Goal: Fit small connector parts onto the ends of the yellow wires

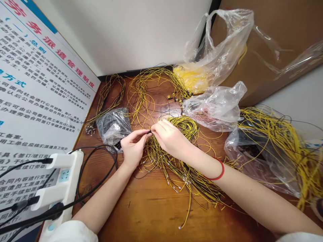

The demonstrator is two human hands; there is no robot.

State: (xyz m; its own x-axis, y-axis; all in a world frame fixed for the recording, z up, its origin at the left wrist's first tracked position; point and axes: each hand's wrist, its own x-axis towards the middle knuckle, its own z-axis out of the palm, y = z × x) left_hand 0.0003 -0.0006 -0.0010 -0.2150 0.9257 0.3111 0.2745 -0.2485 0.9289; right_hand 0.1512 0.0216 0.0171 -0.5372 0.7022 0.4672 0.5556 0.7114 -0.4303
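Note:
My left hand and my right hand meet fingertip to fingertip above a bundle of thin yellow-and-black wires. Both are closed in a pinch on a small black piece; its exact kind is too small to make out. The fingers hide most of it. Under my right forearm, which wears a red cord, the bundle fans out toward the right. Many of its wire ends carry small whitish tips.
Left of the hands lies a plastic bag of black parts. More wires loop along the back, near clear bags and a bag of yellow pieces. Yellow wires pile up at right. A power strip with black cables stands at left.

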